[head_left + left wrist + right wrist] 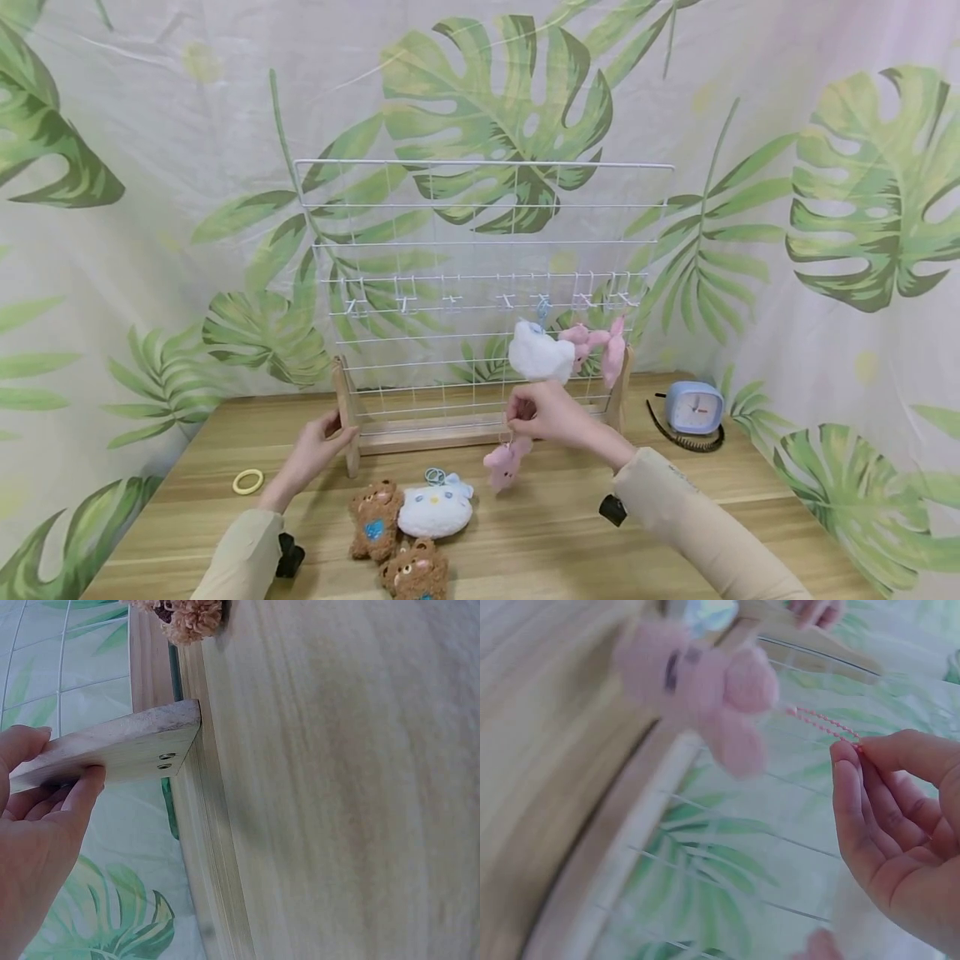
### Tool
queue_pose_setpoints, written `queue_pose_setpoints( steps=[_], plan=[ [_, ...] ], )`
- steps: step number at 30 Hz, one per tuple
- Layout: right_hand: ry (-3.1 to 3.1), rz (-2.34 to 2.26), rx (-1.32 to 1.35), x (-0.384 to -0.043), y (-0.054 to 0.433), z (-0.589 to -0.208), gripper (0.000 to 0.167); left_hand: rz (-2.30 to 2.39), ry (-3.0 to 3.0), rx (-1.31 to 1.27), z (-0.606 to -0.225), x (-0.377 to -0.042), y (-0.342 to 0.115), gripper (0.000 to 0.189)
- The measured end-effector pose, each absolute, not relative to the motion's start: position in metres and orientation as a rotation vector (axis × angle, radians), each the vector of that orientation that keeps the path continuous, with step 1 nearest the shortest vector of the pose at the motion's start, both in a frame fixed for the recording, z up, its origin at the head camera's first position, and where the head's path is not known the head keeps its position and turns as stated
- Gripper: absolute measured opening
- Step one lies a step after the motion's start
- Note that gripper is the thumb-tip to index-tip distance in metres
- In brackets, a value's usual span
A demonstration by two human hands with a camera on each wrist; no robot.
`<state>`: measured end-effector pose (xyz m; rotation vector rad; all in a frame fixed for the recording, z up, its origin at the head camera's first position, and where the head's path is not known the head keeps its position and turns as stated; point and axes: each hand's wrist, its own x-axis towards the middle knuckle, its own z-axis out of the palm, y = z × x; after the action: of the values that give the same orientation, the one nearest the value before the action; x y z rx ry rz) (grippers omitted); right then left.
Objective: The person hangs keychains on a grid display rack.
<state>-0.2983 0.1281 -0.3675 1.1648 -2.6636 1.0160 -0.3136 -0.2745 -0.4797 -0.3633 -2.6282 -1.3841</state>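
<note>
My right hand (553,414) pinches the pink ball chain (825,721) of a small pink plush keychain (503,468) between thumb and fingertips. The plush dangles in front of the rack's wooden base bar, a little blurred in the right wrist view. With thumb and fingers on either side, my left hand (315,450) grips the left wooden upright (142,739) of a white wire grid rack (472,243). On the rack's right-hand hooks hang a white plush (538,352), seen from behind, and pink plushes (613,354); the right hand is just below the white one.
Two brown bear plushes (377,518) and a white cat-faced plush (437,508) lie on the wooden table (555,533) at the front. A yellow ring (247,482) is at the left. A blue clock (693,408) with a coiled black cord stands right of the rack.
</note>
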Motion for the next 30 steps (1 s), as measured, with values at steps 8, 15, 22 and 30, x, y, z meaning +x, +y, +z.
queue_pose_setpoints(
  steps=[8,15,22,30],
  plan=[
    [-2.571,1.055,1.084,-0.289,0.132,-0.320,0.007,-1.398,-2.630,-0.361,-0.479,-0.314,-0.275,0.051],
    [-2.476,1.037,1.029,-0.286,0.131,-0.278,0.006,-1.405,-2.632,-0.359,-0.479,-0.313,-0.274,0.051],
    [-2.396,0.937,1.024,-0.297,0.128,-0.248,0.007,-1.401,-2.629,-0.352,-0.479,-0.313,-0.275,0.051],
    [-2.411,0.853,0.978,-0.321,0.121,-0.229,0.006,-1.408,-2.627,-0.357,-0.479,-0.312,-0.275,0.050]
  ],
)
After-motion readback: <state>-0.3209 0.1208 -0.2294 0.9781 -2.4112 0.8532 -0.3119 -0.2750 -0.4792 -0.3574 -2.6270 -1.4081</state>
